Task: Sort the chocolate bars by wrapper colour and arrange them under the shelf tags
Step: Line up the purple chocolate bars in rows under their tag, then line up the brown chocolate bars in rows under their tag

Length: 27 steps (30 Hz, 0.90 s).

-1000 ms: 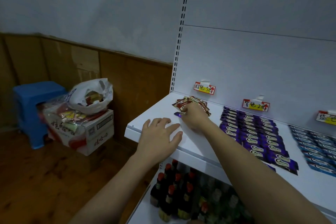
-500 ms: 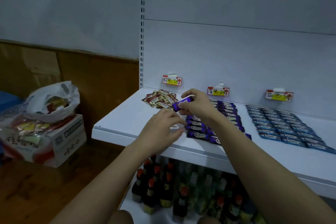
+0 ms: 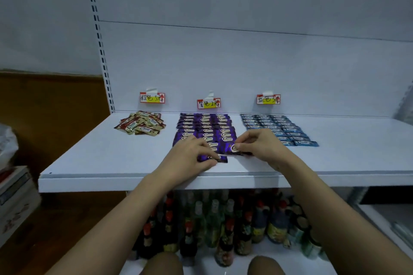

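On the white shelf [image 3: 93,163], three price tags hang on the back panel: left tag [image 3: 152,97], middle tag [image 3: 208,103], right tag [image 3: 268,99]. Under them lie a loose heap of brown and gold bars [image 3: 140,125], neat rows of purple bars [image 3: 204,126] and rows of blue bars [image 3: 276,127]. My right hand [image 3: 259,146] pinches a purple bar [image 3: 231,148] at the front of the purple rows. My left hand [image 3: 190,156] rests over the frontmost purple bar [image 3: 220,159], fingertips on it.
Several bottles [image 3: 214,223] stand on the lower shelf under the board. A cardboard box [image 3: 15,203] sits on the wooden floor at the left. The slotted upright [image 3: 98,35] marks the shelf's left end. My knees [image 3: 161,263] show at the bottom.
The view swung right from the brown heap to the purple rows. My right hand carried a purple bar from the heap down to the front of the purple rows. My left hand followed.
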Each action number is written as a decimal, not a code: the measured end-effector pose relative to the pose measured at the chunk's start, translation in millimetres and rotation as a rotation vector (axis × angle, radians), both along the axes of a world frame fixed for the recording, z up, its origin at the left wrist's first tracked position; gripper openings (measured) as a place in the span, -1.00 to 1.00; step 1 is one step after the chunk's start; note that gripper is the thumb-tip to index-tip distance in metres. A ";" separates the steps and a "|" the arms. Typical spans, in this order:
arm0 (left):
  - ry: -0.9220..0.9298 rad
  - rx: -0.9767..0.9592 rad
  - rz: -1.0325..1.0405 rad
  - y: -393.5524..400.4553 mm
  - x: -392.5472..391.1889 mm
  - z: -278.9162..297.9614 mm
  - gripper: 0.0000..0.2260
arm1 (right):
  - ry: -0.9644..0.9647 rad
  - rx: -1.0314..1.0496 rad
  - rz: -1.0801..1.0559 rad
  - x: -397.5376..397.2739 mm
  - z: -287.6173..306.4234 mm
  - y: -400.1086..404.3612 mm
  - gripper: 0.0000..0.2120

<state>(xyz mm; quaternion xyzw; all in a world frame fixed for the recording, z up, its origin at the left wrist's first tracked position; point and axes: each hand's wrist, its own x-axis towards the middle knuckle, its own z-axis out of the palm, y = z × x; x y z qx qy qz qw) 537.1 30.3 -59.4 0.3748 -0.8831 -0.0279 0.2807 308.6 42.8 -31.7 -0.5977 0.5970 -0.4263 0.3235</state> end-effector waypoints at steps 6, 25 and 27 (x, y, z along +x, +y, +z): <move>0.005 -0.049 0.039 -3.8 -4.8 -0.2 -0.84 | 0.056 0.003 -0.029 -0.7 -7.4 8.0 -0.91; 0.144 0.121 0.651 -32.8 100.3 4.8 -0.52 | 0.275 -0.159 0.240 137.2 23.6 -61.9 -0.89; 0.120 0.159 0.727 -53.4 120.3 0.0 -0.35 | 0.277 -0.121 0.271 167.9 15.3 -89.3 -0.75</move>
